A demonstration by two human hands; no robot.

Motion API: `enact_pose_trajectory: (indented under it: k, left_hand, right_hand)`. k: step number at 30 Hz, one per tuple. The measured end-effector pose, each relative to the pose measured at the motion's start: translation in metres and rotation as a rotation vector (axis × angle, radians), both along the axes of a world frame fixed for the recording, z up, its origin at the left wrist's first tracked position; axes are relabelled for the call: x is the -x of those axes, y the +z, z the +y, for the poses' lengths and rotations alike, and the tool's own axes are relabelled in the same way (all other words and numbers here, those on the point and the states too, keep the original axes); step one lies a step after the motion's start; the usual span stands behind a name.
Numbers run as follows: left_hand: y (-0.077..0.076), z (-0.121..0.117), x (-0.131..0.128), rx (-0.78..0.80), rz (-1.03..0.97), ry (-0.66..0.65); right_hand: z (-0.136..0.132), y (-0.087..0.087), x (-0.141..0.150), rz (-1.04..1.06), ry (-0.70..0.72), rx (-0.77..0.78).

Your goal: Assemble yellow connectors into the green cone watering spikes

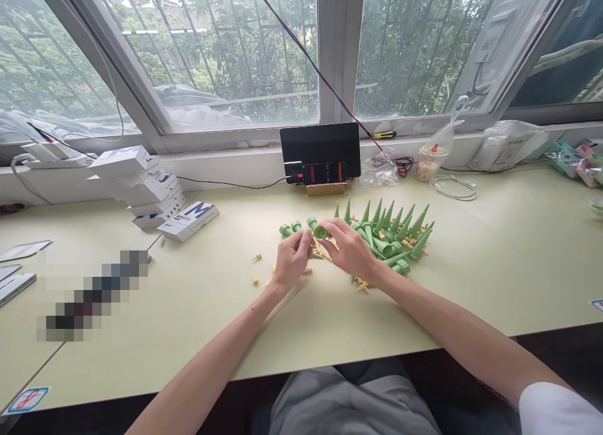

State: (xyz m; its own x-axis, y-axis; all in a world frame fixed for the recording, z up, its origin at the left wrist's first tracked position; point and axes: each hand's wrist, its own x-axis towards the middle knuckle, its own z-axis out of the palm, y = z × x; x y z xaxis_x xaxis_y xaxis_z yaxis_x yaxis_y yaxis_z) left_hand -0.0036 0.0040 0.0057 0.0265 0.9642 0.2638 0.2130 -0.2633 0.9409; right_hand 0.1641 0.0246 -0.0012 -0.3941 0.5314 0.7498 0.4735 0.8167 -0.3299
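My right hand [348, 247] grips a green plastic watering spike [320, 232], with the round open end turned toward me. Beside it, my left hand [293, 256] is closed in a pinch, fingertips close to that open end. Whatever lies between those fingertips is too small to make out. To the right and behind my right hand is a heap of similar green cone-shaped spikes [405, 228], many with tips pointing up. Small yellow plastic pieces [362, 287] lie among and around them. A few more, such as one yellow piece [255, 257], are scattered left of my left hand.
Behind the hands, a phone [325, 172] leans against a black tablet [320, 146] on a small stand. White boxes [146, 184] are stacked at the left. A bagged cup [431, 162] and a coiled white cable [453, 188] sit at the back right. The table's front edge is near my lap.
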Motion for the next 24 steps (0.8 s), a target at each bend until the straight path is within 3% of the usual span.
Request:
enact_pose_trajectory:
  k: [7, 14, 24]
  left_hand:
    - [0.0055, 0.0011, 0.0003, 0.165, -0.183, -0.08]
    - [0.0033, 0.0053, 0.0029, 0.263, -0.322, -0.161]
    - [0.0073, 0.0053, 0.006, 0.358, -0.4, -0.198]
  right_hand:
    - [-0.0058, -0.0019, 0.0072, -0.024, 0.041, -0.108]
    - [-0.0075, -0.0023, 0.0075, -0.097, 0.075, -0.003]
    - [-0.0095, -0.0004, 0.0079, -0.05, 0.138, 0.014]
